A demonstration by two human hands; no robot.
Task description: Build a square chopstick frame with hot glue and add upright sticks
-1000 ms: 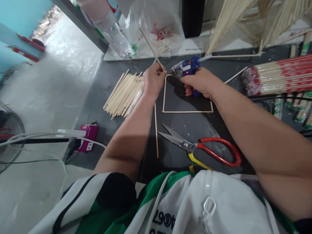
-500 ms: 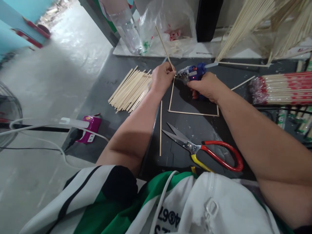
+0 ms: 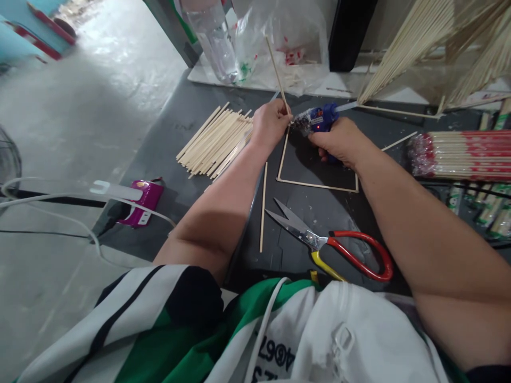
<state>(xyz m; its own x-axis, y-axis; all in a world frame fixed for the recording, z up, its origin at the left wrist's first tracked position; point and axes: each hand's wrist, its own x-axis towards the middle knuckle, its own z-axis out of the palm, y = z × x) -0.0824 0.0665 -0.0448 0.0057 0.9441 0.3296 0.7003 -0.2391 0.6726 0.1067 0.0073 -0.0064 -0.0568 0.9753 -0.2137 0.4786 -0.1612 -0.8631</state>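
My left hand (image 3: 270, 125) pinches a thin wooden stick (image 3: 277, 74) that stands tilted up from the far left corner of a square stick frame (image 3: 315, 184) lying on the dark mat. My right hand (image 3: 339, 140) grips a blue glue gun (image 3: 319, 118) whose nozzle points left at that same corner, right beside my left fingers. The two hands almost touch at the corner.
A pile of cut sticks (image 3: 215, 141) lies left of the frame and one loose stick (image 3: 262, 207) near my left forearm. Red-handled scissors (image 3: 335, 246) lie open toward me. A wrapped stick bundle (image 3: 463, 154) is at right, a purple power strip (image 3: 140, 208) at left, a plastic bag (image 3: 287, 42) behind.
The view has shifted slightly, so everything sits a little further right and up. Both hands keep their hold at the frame's corner, and the stick stands a bit more upright.
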